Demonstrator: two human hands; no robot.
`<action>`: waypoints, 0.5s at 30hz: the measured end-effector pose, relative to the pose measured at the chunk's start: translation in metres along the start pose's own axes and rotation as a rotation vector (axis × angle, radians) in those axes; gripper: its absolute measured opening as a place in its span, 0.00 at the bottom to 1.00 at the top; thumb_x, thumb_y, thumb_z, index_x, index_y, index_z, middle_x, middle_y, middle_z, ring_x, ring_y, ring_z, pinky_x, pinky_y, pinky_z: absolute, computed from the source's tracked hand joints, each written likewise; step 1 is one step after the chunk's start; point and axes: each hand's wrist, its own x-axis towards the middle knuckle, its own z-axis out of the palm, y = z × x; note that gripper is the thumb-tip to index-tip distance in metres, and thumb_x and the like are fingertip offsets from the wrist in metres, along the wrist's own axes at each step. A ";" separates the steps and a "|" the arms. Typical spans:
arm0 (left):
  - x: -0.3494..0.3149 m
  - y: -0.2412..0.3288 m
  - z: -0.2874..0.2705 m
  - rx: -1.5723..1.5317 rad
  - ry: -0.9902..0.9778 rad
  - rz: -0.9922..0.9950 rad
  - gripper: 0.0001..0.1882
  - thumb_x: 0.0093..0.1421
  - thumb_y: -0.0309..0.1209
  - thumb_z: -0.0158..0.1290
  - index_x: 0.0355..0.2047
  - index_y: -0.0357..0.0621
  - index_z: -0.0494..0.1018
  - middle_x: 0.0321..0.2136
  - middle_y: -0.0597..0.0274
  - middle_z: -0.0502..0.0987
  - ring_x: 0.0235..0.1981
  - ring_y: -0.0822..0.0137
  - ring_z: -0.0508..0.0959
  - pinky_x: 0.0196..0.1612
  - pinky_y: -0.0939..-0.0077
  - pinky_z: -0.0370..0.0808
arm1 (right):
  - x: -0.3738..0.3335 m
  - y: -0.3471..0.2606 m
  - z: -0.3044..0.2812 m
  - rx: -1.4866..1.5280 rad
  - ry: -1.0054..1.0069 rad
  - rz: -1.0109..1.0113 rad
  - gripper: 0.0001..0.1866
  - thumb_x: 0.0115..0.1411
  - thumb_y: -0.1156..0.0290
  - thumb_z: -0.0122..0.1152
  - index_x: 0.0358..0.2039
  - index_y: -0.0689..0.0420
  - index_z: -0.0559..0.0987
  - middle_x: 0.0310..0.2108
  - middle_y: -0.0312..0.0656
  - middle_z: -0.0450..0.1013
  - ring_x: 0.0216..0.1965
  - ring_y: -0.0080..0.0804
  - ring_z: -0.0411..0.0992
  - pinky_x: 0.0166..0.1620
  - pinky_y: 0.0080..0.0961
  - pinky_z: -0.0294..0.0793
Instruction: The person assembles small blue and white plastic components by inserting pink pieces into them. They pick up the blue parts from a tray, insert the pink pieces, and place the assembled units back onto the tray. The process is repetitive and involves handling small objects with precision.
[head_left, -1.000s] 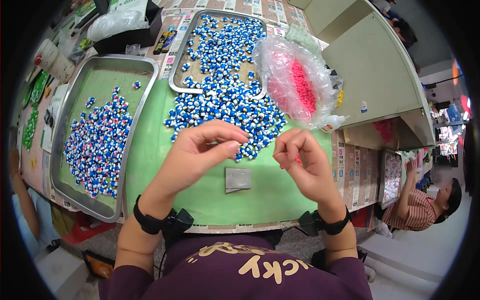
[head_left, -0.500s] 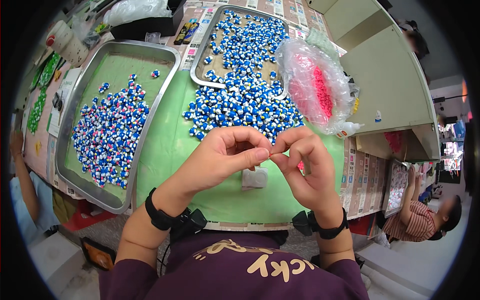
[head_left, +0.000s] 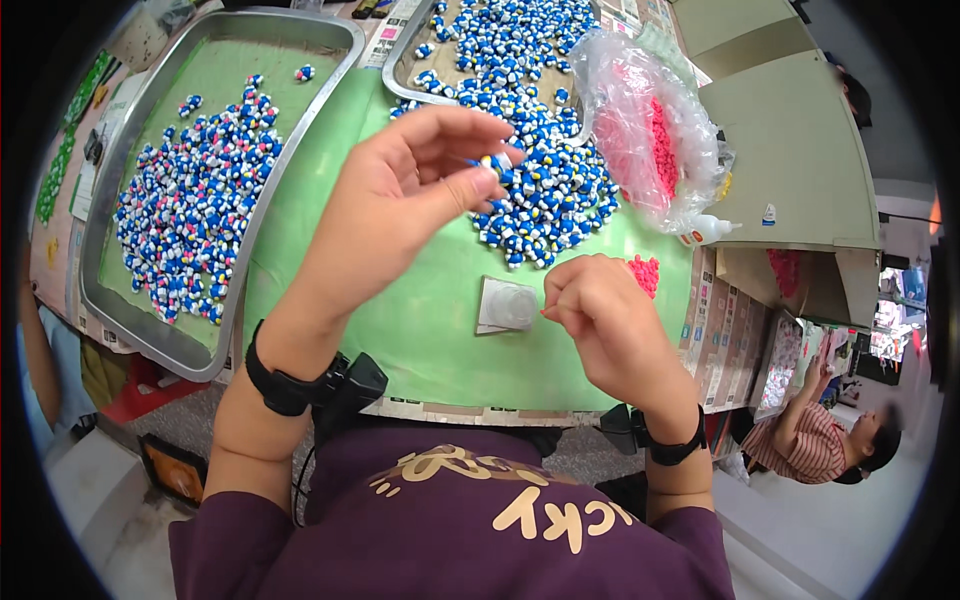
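Table (head_left: 500, 412), papered, with a green sheet (head_left: 430, 350) laid over it. Right hand (head_left: 622, 335): fingers pressed together at the tips; anything between them too small to tell. Grey square plate (head_left: 487, 326), just beside those fingers, bearing a translucent round piece (head_left: 514, 306). Loose pink bits (head_left: 645, 276), beyond the right hand. Left hand (head_left: 380, 205), raised: thumb and fingers pinching one blue-and-white piece (head_left: 491, 163). Heap of similar pieces (head_left: 555, 200), behind it. Metal tray (head_left: 348, 40), left, holding more, some pink-marked. White bottle (head_left: 708, 229), right. Clear bag (head_left: 620, 130) of pink bits. Second metal tray (head_left: 398, 62), beyond the heap.
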 end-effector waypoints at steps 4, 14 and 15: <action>0.002 0.004 -0.008 0.059 0.040 0.031 0.14 0.63 0.24 0.52 0.49 0.36 0.71 0.45 0.55 0.78 0.39 0.74 0.77 0.46 0.79 0.75 | -0.003 0.004 0.008 -0.169 0.025 -0.107 0.11 0.42 0.83 0.56 0.24 0.55 0.66 0.30 0.38 0.69 0.32 0.36 0.67 0.38 0.31 0.62; 0.001 0.005 -0.010 0.068 0.006 0.016 0.12 0.60 0.23 0.55 0.45 0.35 0.74 0.44 0.56 0.79 0.41 0.74 0.77 0.46 0.79 0.75 | -0.003 0.008 0.013 -0.287 0.000 -0.189 0.08 0.46 0.76 0.56 0.25 0.53 0.66 0.32 0.35 0.69 0.33 0.34 0.68 0.46 0.34 0.64; 0.001 0.006 -0.010 0.087 -0.002 0.016 0.13 0.60 0.22 0.55 0.45 0.35 0.74 0.44 0.56 0.79 0.41 0.74 0.77 0.46 0.79 0.75 | -0.003 0.008 0.013 -0.290 -0.004 -0.191 0.08 0.46 0.76 0.56 0.25 0.53 0.66 0.32 0.35 0.69 0.33 0.34 0.68 0.46 0.34 0.64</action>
